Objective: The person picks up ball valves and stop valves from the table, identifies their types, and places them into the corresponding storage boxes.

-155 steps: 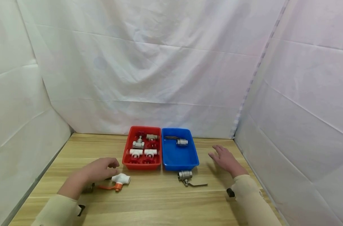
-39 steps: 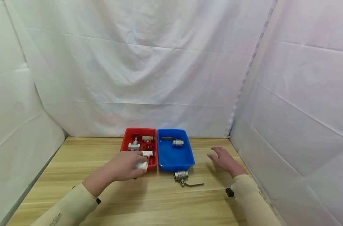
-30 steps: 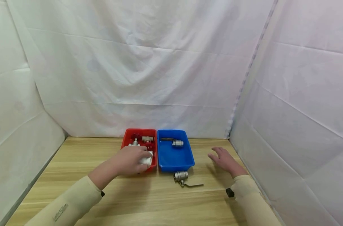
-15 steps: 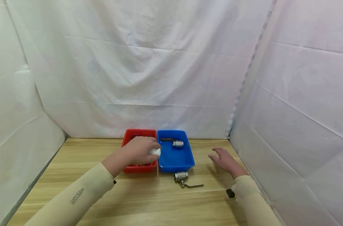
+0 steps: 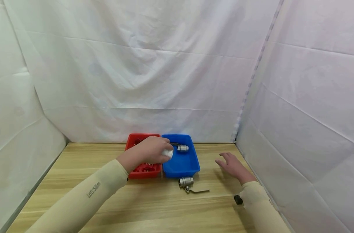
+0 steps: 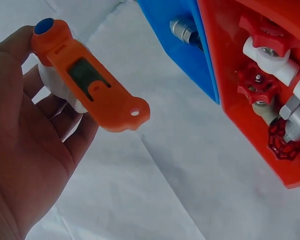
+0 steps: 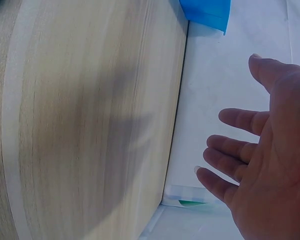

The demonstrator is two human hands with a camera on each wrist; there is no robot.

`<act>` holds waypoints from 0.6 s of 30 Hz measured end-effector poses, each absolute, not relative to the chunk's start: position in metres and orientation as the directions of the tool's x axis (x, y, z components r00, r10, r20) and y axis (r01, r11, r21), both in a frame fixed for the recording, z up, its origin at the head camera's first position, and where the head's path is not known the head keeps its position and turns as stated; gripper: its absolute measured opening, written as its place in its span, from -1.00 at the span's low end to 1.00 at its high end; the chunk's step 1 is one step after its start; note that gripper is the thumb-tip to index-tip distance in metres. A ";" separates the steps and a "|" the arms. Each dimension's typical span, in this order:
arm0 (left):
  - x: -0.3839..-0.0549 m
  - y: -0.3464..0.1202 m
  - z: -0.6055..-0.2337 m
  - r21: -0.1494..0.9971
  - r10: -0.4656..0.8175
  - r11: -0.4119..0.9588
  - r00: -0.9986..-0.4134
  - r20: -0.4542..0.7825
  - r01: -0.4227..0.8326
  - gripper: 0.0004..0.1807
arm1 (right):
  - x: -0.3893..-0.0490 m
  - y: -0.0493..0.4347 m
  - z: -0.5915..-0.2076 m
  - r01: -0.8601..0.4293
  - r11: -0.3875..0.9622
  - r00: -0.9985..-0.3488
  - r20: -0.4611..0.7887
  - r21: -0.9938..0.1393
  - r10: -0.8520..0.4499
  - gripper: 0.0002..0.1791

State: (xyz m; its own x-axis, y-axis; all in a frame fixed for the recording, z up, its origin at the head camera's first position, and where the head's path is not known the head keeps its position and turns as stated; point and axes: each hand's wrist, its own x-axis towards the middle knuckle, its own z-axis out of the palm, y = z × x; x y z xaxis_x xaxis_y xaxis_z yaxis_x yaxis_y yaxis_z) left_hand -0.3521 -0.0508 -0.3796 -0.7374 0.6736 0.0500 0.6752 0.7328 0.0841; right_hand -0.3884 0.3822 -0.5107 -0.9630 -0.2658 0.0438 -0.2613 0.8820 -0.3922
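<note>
My left hand [image 5: 153, 149] grips a white plastic ball valve [image 5: 168, 153] with an orange lever, held above the line where the two trays meet. In the left wrist view the valve's orange lever [image 6: 110, 107] points away from the palm, and the fingers lie behind the white body. A blue tray [image 5: 181, 171] holds one metal ball valve [image 5: 182, 148]. Beside it, a red tray [image 5: 145, 175] contains several valves with red handwheels [image 6: 259, 85], partly covered by my left hand in the head view. My right hand [image 5: 231, 165] holds nothing, its fingers loosely extended right of the blue tray.
Another metal ball valve [image 5: 186, 182] with a long lever lies on the wooden table [image 5: 153, 207], just in front of the blue tray. White cloth [image 5: 142, 81] hangs behind the table and along both sides.
My left hand picked the orange-levered ball valve off the table and carried it right, over the red tray to the blue tray's edge. My right hand has stayed nearly still.
</note>
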 end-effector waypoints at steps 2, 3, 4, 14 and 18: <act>-0.354 -0.048 -0.377 0.082 0.686 0.722 -0.727 0.039 0.687 -0.51 | -0.388 0.382 -0.511 -0.266 0.882 -0.962 0.049 -0.389 -0.269 -0.24; -0.354 -0.047 -0.376 0.076 0.691 0.719 -0.722 0.034 0.691 -0.50 | -0.388 0.382 -0.511 -0.265 0.882 -0.962 0.048 -0.389 -0.268 -0.24; -0.355 -0.046 -0.375 0.073 0.696 0.715 -0.718 0.028 0.695 -0.50 | -0.389 0.382 -0.511 -0.264 0.883 -0.963 0.048 -0.389 -0.267 -0.24; -0.370 -0.040 -0.368 0.060 0.723 0.688 -0.690 0.020 0.723 -0.48 | -0.392 0.381 -0.509 -0.271 0.887 -0.960 0.045 -0.373 -0.275 -0.26; -0.377 -0.034 -0.363 0.042 0.729 0.683 -0.684 0.016 0.729 -0.50 | -0.392 0.380 -0.507 -0.274 0.889 -0.960 0.049 -0.367 -0.276 -0.24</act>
State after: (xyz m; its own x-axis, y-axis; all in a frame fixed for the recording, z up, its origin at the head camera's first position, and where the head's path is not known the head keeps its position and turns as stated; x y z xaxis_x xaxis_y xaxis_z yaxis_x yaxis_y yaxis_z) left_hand -0.3772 -0.0345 -0.3633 -0.6840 0.7293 0.0160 0.7293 0.6830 0.0419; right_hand -0.3917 0.3805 -0.5074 -0.9599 -0.2760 0.0488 -0.2742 0.8888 -0.3673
